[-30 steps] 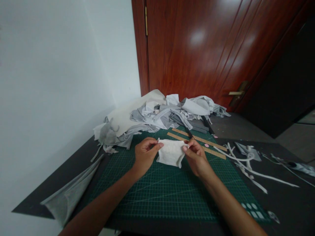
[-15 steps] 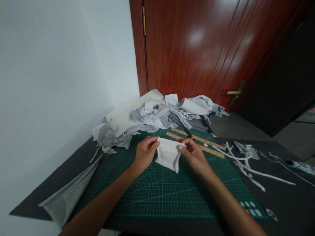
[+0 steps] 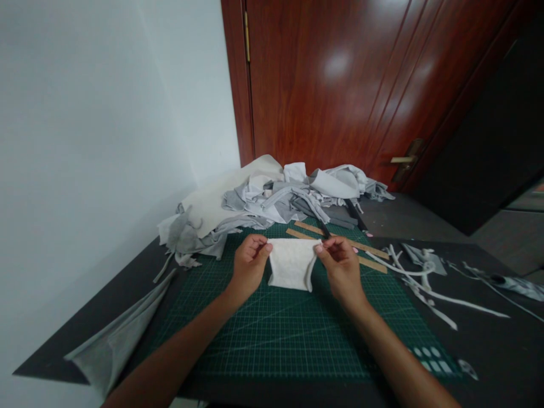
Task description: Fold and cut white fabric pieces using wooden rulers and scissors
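While the patch [image 3: 292, 263] is pinched at its top corners by left hand [image 3: 249, 267] and right hand [image 3: 341, 269] over the mat [image 3: 276, 334], it is judged spread but uncut, rulers [image 3: 370, 250] left untouched.

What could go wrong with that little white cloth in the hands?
The left hand and right hand pinch only the top corners of the white cloth, so a corner might slip and it could drop crooked onto the green mat. A dark tool lies just behind the right hand; if it is sharp, fingers could get nicked.
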`<action>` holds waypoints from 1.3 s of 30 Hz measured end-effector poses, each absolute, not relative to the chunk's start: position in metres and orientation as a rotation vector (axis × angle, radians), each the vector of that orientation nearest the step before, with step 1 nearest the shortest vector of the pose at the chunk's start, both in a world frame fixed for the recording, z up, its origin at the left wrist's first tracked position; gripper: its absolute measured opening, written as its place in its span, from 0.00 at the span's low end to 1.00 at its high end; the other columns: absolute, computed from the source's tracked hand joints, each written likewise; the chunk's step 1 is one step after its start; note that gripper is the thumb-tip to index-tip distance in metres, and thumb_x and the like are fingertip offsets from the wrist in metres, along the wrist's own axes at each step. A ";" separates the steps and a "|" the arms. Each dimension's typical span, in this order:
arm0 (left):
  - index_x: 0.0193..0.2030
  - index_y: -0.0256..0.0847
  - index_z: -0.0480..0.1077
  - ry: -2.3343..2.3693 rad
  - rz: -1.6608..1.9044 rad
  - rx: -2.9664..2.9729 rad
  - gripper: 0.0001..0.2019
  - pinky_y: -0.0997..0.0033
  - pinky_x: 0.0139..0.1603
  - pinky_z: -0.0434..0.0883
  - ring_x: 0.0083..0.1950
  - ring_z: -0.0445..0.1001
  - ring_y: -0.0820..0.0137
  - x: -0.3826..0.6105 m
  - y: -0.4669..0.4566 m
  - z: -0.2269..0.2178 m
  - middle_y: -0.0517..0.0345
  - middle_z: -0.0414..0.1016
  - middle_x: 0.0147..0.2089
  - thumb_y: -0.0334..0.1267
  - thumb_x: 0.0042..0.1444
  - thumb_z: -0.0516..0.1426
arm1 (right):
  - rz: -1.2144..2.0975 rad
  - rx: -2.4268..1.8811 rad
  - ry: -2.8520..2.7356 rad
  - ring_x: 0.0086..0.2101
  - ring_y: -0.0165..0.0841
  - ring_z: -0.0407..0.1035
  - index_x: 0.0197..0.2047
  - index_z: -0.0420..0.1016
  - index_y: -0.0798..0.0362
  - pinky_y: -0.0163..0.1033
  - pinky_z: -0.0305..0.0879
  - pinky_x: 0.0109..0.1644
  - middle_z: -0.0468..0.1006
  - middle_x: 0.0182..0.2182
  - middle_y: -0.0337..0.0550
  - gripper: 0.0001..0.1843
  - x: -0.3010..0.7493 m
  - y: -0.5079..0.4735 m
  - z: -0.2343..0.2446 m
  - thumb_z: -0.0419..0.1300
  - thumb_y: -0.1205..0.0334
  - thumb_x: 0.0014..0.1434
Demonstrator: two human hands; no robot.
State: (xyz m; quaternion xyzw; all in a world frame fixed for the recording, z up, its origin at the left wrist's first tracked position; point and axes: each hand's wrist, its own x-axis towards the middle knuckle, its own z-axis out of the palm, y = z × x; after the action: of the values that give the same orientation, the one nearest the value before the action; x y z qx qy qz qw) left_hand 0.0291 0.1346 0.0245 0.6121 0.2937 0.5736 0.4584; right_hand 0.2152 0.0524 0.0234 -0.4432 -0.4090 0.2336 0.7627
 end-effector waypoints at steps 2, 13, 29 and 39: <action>0.39 0.41 0.68 0.706 1.446 1.485 0.11 0.75 0.34 0.68 0.32 0.72 0.72 0.030 0.135 0.025 0.61 0.73 0.32 0.41 0.53 0.64 | 0.487 -0.996 -0.914 0.33 0.34 0.68 0.35 0.74 0.47 0.40 0.64 0.39 0.75 0.30 0.36 0.12 0.215 0.052 0.023 0.72 0.54 0.54; 0.39 0.42 0.71 0.704 1.444 1.594 0.09 0.72 0.39 0.71 0.36 0.75 0.70 0.030 0.131 0.025 0.60 0.75 0.33 0.42 0.55 0.63 | 0.447 -1.032 -0.943 0.33 0.35 0.67 0.37 0.74 0.47 0.40 0.63 0.39 0.73 0.31 0.38 0.12 0.213 0.046 0.023 0.67 0.49 0.60; 0.32 0.40 0.72 0.508 1.369 1.540 0.11 0.72 0.40 0.70 0.39 0.74 0.69 0.025 0.132 0.026 0.56 0.75 0.38 0.44 0.53 0.66 | 0.524 -0.939 -0.828 0.37 0.35 0.71 0.35 0.76 0.46 0.40 0.63 0.43 0.79 0.35 0.38 0.10 0.211 0.048 0.016 0.70 0.52 0.58; 0.30 0.39 0.75 0.497 1.387 1.494 0.10 0.71 0.43 0.70 0.40 0.74 0.69 0.026 0.135 0.020 0.56 0.76 0.36 0.42 0.51 0.68 | 0.635 -0.778 -0.609 0.33 0.31 0.70 0.29 0.77 0.49 0.39 0.64 0.42 0.79 0.31 0.36 0.13 0.212 0.057 0.014 0.76 0.55 0.47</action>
State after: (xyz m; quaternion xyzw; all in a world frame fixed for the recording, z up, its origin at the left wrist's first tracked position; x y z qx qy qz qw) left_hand 0.0261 0.1349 0.0204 0.6172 0.2054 0.5731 0.4984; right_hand 0.2124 0.0570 0.0135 -0.3672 -0.2872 0.2997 0.8324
